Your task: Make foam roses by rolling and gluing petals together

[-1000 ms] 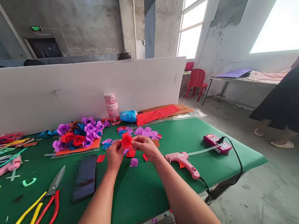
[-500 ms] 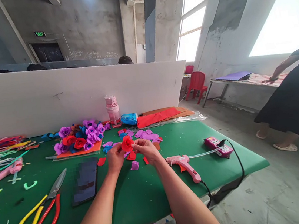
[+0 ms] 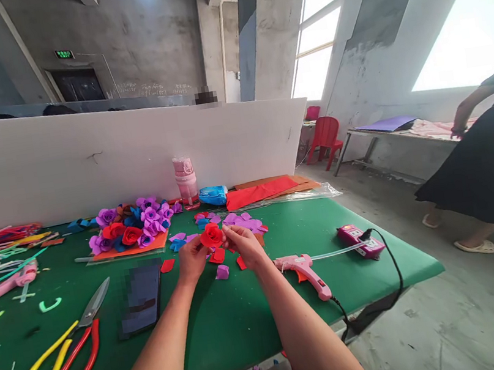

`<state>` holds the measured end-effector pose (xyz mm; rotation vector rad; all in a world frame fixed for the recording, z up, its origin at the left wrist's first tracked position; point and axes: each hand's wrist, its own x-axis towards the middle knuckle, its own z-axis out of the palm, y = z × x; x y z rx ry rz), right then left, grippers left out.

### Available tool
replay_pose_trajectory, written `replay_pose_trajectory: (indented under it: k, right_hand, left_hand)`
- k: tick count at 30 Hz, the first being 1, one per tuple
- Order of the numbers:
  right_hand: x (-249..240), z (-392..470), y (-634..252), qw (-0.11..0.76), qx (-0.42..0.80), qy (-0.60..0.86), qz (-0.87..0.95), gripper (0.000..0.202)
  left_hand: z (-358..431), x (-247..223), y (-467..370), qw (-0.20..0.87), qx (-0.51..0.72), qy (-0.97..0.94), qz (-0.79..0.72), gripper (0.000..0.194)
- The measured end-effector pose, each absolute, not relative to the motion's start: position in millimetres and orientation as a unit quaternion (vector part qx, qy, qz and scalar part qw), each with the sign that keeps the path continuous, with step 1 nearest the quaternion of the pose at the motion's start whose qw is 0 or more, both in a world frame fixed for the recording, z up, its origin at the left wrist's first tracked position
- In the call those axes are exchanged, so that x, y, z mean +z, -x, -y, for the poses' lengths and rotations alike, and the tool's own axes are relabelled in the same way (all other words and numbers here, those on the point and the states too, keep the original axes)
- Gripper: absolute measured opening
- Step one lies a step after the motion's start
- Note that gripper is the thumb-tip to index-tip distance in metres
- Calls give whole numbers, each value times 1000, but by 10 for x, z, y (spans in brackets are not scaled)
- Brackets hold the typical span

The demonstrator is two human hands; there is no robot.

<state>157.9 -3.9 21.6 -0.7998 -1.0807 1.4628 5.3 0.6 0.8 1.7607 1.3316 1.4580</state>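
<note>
Between my two hands, above the green table, is a red paper rose. My left hand pinches it from the left side. On its right edge, the fingers of my right hand are closed against the petals. Loose purple petals and red paper pieces lie under and behind the flower. A pink glue gun rests to the right of my right hand, a clear glue stick out of its back. Finished purple, red and blue paper roses are heaped at the back left.
Large scissors with yellow and red handles and a phone lie left. A pink bottle stands before the white partition. A pink power strip with a black cord sits right. A person in dark clothes stands beyond.
The rose has turned a little and shows its face more openly, with my right fingers shifted slightly along its edge. The person at the right has drawn an arm back from the far table.
</note>
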Motion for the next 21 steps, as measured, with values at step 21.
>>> replay_pose_trajectory:
  k: [21]
  right_hand:
    - [229, 63, -1576, 524, 615, 337, 483, 37]
  left_hand:
    - [25, 66, -38, 251, 532, -639, -495, 12]
